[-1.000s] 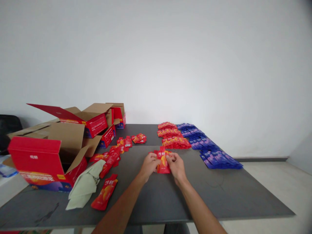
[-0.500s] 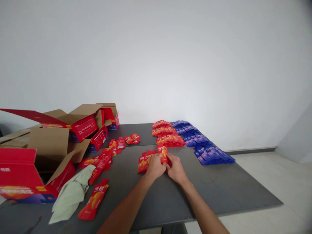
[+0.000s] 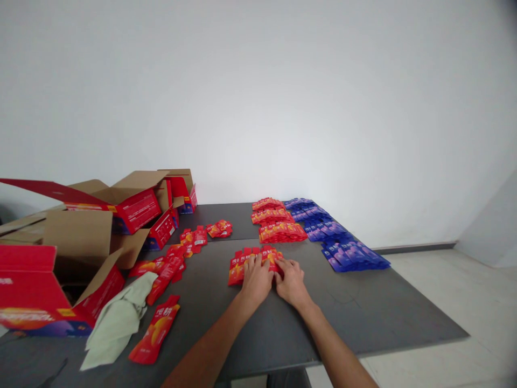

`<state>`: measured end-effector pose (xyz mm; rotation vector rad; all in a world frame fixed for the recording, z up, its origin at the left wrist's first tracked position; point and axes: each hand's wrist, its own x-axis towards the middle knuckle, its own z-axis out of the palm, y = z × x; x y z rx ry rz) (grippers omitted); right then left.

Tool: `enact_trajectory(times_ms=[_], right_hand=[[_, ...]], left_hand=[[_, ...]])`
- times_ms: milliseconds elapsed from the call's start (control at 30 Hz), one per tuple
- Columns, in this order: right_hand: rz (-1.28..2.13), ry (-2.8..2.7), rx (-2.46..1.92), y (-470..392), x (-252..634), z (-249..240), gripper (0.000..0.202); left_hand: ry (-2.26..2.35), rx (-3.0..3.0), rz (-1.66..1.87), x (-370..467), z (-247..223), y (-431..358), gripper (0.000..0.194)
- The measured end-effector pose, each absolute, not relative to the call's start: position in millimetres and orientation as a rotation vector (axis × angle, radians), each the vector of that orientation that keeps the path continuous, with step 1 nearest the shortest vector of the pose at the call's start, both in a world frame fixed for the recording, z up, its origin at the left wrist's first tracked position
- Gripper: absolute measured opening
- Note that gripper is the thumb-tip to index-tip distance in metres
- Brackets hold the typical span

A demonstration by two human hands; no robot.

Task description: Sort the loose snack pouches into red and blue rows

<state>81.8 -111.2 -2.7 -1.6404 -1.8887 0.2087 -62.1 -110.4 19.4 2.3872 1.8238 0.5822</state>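
A short row of overlapping red pouches (image 3: 242, 258), with white lettering and orange fruit pictures, lies on the dark table in front of me. My left hand (image 3: 257, 279) rests across the row, fingers spread over the pouches. At the row's right end, my right hand (image 3: 291, 280) touches the last pouch (image 3: 270, 254) with its fingers and thumb apart. Both thumbs are near each other at the lower edge of that pouch, which the hands partly cover. Some fingertips of the right hand are hard to make out.
Behind the hands lie stacked rows of red pouches (image 3: 281, 233), beside rows of blue pouches (image 3: 353, 256) on the right. Loose red pouches (image 3: 165, 275), a single pouch (image 3: 155, 331) and a pale green cloth (image 3: 119, 323) lie left. Open red cartons (image 3: 28, 285) crowd the far left.
The red pouch that both hands held, tilted up, now lies flat at the row's right end. My left fingers have spread over the row.
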Motion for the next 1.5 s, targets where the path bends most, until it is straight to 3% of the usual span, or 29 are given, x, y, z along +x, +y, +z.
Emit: enact_trajectory(times_ms=[333, 1033, 1500], right_hand=[[0.054, -1.896, -1.6, -118, 57, 9, 0.046], [0.27, -2.235, -1.194, -148, -102, 10, 0.042], [0.308, -2.34, -1.097, -137, -102, 6, 0.024]], left_hand=[[1.931, 2.315, 0.585, -94, 10, -123, 0.062], [2.619, 1.847, 0.347, -260, 19, -185, 0.043], [2.274, 1.892, 0.553, -258, 15, -142, 0.051]])
